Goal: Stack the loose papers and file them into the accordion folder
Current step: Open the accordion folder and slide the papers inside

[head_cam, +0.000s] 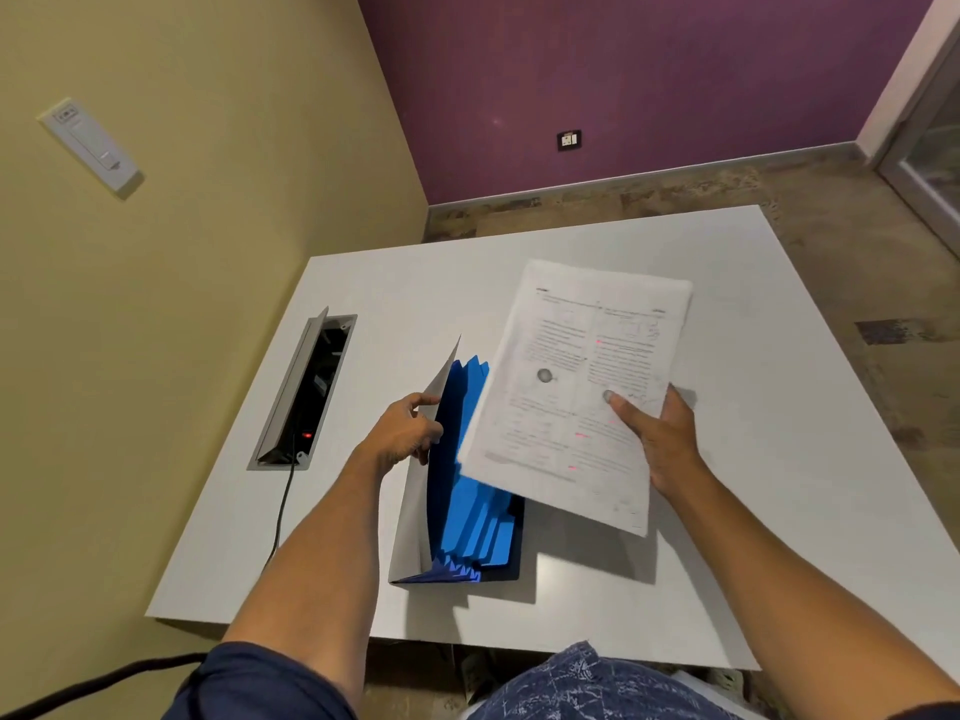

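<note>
A blue accordion folder [470,517] lies on the white table [753,407], its pockets fanned apart. My left hand [402,433] grips the folder's grey front flap and holds it up and open to the left. My right hand [662,439] holds a stack of printed papers [576,387] by its right edge, thumb on top. The stack hangs tilted in the air above the folder's right side and hides part of the pockets.
An open cable box [304,392] is sunk in the table at the left, with a red light and a black cord [280,511] running off the near edge. A yellow wall stands close on the left. Bare tabletop lies right of the papers.
</note>
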`<move>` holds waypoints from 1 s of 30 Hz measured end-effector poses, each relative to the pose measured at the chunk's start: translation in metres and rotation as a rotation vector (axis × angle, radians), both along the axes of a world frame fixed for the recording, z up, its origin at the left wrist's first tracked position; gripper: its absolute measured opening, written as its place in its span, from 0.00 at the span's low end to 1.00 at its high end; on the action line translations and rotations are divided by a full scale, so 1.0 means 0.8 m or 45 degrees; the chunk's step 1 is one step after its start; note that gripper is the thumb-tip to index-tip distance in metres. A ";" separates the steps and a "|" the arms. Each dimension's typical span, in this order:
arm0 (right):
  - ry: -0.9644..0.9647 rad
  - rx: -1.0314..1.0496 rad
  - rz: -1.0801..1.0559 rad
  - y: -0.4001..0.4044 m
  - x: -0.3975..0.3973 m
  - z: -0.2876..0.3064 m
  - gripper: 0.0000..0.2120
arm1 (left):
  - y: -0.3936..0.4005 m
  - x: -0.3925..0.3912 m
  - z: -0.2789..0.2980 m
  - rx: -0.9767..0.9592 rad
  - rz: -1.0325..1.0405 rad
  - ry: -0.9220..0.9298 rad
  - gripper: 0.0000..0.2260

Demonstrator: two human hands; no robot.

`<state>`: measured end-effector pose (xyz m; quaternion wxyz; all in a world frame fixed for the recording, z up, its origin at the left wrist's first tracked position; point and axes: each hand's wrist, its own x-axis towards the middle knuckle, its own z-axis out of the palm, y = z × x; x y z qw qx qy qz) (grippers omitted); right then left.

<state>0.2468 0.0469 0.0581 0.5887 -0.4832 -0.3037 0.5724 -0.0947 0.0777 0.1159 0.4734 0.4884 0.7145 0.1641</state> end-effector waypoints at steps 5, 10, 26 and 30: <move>-0.397 0.042 0.116 -0.001 -0.035 0.015 0.19 | 0.002 0.001 0.002 0.009 0.056 0.000 0.26; -0.682 0.024 0.224 -0.009 -0.051 0.025 0.16 | 0.004 0.003 0.001 0.018 0.095 -0.003 0.27; -1.202 0.019 0.612 0.014 -0.104 0.043 0.20 | 0.008 0.019 -0.009 0.065 0.028 0.044 0.29; -1.200 -0.017 0.537 0.020 -0.126 0.041 0.21 | 0.009 0.024 -0.010 0.062 -0.029 0.043 0.29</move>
